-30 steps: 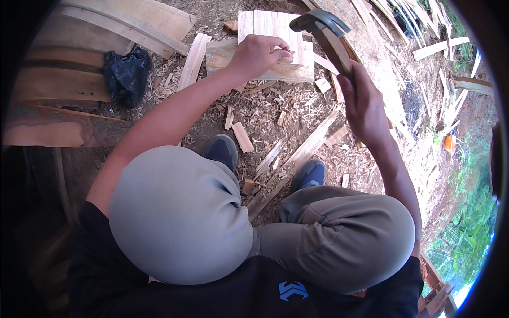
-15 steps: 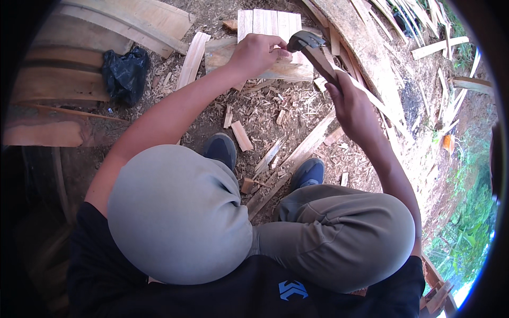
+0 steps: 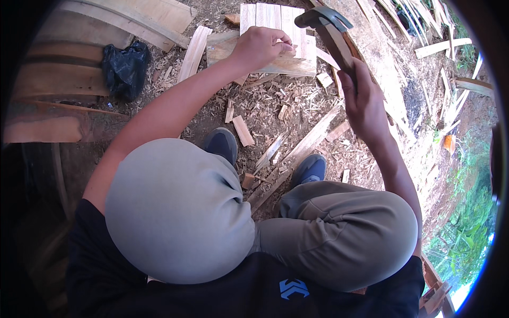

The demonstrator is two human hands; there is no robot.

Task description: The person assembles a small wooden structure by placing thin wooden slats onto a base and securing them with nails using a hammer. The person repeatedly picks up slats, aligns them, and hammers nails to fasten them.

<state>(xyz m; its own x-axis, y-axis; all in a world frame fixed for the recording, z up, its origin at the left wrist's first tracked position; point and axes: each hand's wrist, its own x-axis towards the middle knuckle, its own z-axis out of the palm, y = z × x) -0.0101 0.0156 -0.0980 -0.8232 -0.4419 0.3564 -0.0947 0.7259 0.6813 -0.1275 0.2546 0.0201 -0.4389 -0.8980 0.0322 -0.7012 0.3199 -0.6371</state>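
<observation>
My right hand (image 3: 366,103) is wrapped round the wooden handle of a claw hammer (image 3: 338,45). The hammer's dark metal head is raised beyond my fingers, to the right of the pale wooden slats (image 3: 269,16). These slats lie side by side across a wider board (image 3: 222,52) on the ground ahead. Over the slats' near part, my left hand (image 3: 258,49) has thumb and fingers pinched together at the right edge. What sits in the pinch is too small to make out.
Wood chips and offcuts (image 3: 243,131) litter the dirt round my shoes (image 3: 221,144). A loose plank (image 3: 195,53) lies left of the slats. Further left are a black plastic bag (image 3: 125,71) and large curved boards (image 3: 63,66). Long strips (image 3: 442,47) are scattered at right.
My right hand has lifted the hammer up and to the right, away from my left hand. The left hand stays at the slats, still pinched, with a slight shift.
</observation>
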